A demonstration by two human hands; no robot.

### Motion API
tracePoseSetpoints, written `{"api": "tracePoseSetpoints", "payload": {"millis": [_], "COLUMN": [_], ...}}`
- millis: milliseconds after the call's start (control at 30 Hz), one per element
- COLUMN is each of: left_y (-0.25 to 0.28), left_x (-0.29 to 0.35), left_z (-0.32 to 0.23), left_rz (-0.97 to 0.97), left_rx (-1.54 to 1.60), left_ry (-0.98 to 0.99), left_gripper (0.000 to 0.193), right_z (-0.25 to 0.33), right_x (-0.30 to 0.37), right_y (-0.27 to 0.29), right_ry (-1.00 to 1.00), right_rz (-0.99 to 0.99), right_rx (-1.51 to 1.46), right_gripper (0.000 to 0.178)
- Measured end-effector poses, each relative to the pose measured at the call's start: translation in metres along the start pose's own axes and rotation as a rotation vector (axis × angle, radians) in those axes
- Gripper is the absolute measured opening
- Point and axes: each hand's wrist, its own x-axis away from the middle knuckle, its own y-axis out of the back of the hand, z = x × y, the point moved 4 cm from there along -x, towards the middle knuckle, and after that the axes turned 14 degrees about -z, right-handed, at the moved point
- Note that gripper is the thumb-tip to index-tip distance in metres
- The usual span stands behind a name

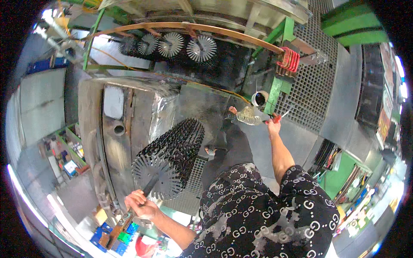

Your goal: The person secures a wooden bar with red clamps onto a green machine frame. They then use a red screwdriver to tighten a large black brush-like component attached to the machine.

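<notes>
My left hand [141, 205] is closed round the end of a dark shaft [151, 184]. That shaft comes out of a long drum of stacked slotted metal discs [157, 176], with dark toothed rows along its length. Over to the right, my right hand [274, 124] is closed on a red-handled tool [275, 117]. It looks like a wide brush with a pale yellowish head, though the detail is too small to be certain. Just beyond this hand is a white bucket [260, 99] with dark contents.
Several similar slotted discs [201, 48] hang under a brown rail [185, 26] at the far side. Red looped pieces [288, 60] sit on the green frame. Metal grating [307, 86] lies to the right. A worn metal cabinet [118, 103] stands left of the drum.
</notes>
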Motion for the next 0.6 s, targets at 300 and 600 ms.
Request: {"api": "tracePoseSetpoints", "payload": {"millis": [300, 600], "left_y": [0.188, 0.298], "left_x": [0.019, 0.034], "left_z": [0.017, 0.058], "left_rz": [-0.393, -0.634], "left_rx": [0.085, 0.122], "left_ry": [-0.038, -0.035], "left_gripper": [0.037, 0.033], "right_z": [0.097, 0.103], "right_x": [0.133, 0.232], "right_y": [0.074, 0.004], "right_ry": [0.342, 0.78], "right_rz": [0.173, 0.678], "right_rx": [0.112, 0.527], "right_gripper": [0.044, 0.042]}}
